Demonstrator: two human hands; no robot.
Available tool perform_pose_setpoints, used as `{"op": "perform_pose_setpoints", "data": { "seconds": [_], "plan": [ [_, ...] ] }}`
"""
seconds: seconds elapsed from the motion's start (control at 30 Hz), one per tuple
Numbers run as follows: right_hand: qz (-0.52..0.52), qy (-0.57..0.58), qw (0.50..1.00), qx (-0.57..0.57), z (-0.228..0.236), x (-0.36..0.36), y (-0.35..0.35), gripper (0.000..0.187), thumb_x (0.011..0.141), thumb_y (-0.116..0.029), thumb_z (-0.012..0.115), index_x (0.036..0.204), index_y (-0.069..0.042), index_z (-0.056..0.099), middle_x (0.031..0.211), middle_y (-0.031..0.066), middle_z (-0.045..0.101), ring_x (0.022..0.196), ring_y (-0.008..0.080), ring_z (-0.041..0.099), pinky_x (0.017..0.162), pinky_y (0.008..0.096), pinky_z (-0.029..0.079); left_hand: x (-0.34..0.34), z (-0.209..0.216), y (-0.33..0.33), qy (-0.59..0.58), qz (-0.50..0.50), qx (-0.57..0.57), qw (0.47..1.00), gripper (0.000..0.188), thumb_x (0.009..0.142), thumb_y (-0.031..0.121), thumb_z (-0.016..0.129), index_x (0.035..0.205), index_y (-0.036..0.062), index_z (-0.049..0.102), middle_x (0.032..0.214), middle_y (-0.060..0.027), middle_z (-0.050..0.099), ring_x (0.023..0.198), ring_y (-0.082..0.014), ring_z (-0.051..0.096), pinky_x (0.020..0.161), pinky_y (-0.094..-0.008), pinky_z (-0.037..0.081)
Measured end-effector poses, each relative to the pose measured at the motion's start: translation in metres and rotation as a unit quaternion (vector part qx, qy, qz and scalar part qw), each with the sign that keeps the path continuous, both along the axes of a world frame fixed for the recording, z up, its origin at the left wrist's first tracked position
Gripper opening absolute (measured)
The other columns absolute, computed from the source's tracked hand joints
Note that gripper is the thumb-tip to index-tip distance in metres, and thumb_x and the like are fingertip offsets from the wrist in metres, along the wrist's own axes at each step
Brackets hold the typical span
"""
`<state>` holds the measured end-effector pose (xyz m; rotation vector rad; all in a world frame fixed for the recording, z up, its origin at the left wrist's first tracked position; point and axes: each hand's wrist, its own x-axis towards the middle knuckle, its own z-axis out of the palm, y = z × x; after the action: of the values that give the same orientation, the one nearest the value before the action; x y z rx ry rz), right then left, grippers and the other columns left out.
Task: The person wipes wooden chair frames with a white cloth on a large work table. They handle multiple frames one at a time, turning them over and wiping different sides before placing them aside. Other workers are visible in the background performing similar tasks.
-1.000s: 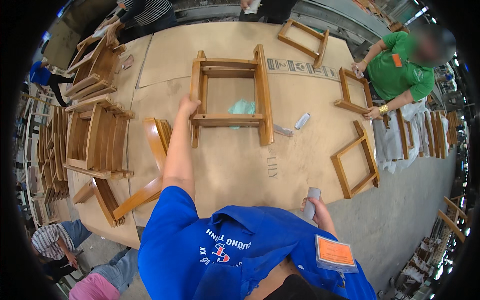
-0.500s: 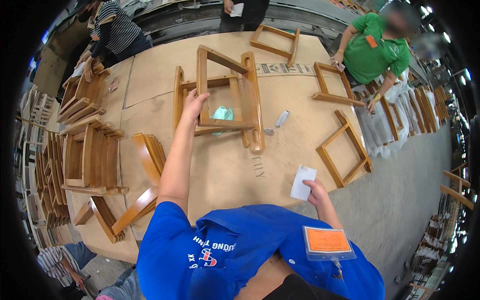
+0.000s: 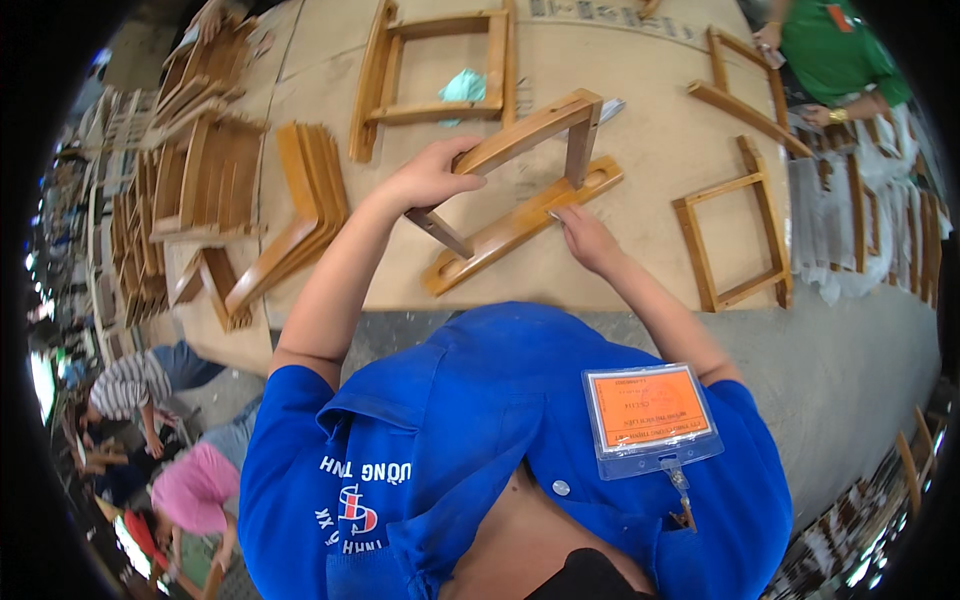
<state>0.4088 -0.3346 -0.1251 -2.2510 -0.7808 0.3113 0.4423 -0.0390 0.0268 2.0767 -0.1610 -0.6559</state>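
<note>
Over the last second, lifted wooden frame (image 3: 525, 133) off second frame (image 3: 420, 112) with left hand (image 3: 435, 180), drew it toward the body and tilted it over the near part of the bench (image 3: 640, 200). Cannot tell whether resting on the bench anywhere. Brought right hand (image 3: 590, 240) in to the broad slotted rail (image 3: 520, 228). Judged from this: singled out for handling apart from its neighbour, now within reach of both hands.

With left grip, pinching the upper bar between thumb and fingers. With right grip, bending fingertips against the rail; cannot tell whether pinching anything.

Counted: one frame in hand; one farther off, with one green cloth (image 3: 463, 87) in its opening; two at right, nearer frame (image 3: 725, 190) and farther frame (image 3: 745, 115); at left, near stack (image 3: 205, 180) and far stack (image 3: 205, 65), plus one pile of bent pieces (image 3: 318, 185) and one smaller V-shaped group (image 3: 212, 285). Cannot count pieces within stacks.
</note>
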Motion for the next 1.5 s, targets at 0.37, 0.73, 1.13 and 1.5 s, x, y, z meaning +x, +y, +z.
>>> {"op": "perform_pose_setpoints", "data": {
  "seconds": [0.37, 0.73, 1.13, 1.5],
  "plan": [
    [0.180, -0.156, 0.960, -0.150, -0.124, -0.042, 0.068, 0.045, 0.087, -0.008, 0.041, 0.132, -0.002, 0.046, 0.144, 0.0141, 0.038, 0.131, 0.0321, 0.036, 0.108, 0.0439, 0.031, -0.037, -0.007, -0.031, -0.096, 0.083, 0.164, 0.978, 0.050, 0.083, 0.025, 0.069, 0.124, 0.0021, 0.054, 0.106, -0.0193, 0.065, 0.097, -0.0295, 0.063, 0.086, -0.0360, 0.048],
    [0.261, -0.129, 0.943, -0.163, -0.116, 0.007, 0.037, 0.055, 0.082, -0.004, 0.046, 0.137, -0.008, 0.044, 0.146, 0.0061, 0.039, 0.137, 0.0282, 0.031, 0.106, 0.0494, 0.032, -0.034, -0.039, -0.014, -0.140, 0.096, 0.161, 0.972, 0.057, 0.078, 0.039, 0.070, 0.123, 0.0077, 0.057, 0.109, -0.0188, 0.064, 0.100, -0.0348, 0.061, 0.088, -0.0400, 0.048],
    [0.344, -0.151, 0.908, -0.186, -0.096, 0.017, 0.072, 0.047, 0.088, -0.010, 0.043, 0.135, -0.006, 0.045, 0.145, 0.0058, 0.039, 0.135, 0.0318, 0.033, 0.109, 0.0507, 0.029, -0.030, -0.032, -0.018, -0.147, 0.110, 0.168, 0.969, 0.048, 0.071, 0.039, 0.071, 0.112, 0.0159, 0.064, 0.095, -0.0111, 0.068, 0.091, -0.0306, 0.064, 0.080, -0.0405, 0.050],
    [0.319, -0.141, 0.916, -0.198, -0.098, 0.018, 0.059, 0.046, 0.089, -0.014, 0.047, 0.135, -0.008, 0.046, 0.146, 0.0057, 0.039, 0.136, 0.0310, 0.032, 0.109, 0.0506, 0.028, -0.030, -0.034, -0.021, -0.164, 0.116, 0.170, 0.965, 0.049, 0.071, 0.041, 0.072, 0.113, 0.0165, 0.064, 0.096, -0.0099, 0.068, 0.093, -0.0295, 0.063, 0.080, -0.0408, 0.049]
  ]
}}
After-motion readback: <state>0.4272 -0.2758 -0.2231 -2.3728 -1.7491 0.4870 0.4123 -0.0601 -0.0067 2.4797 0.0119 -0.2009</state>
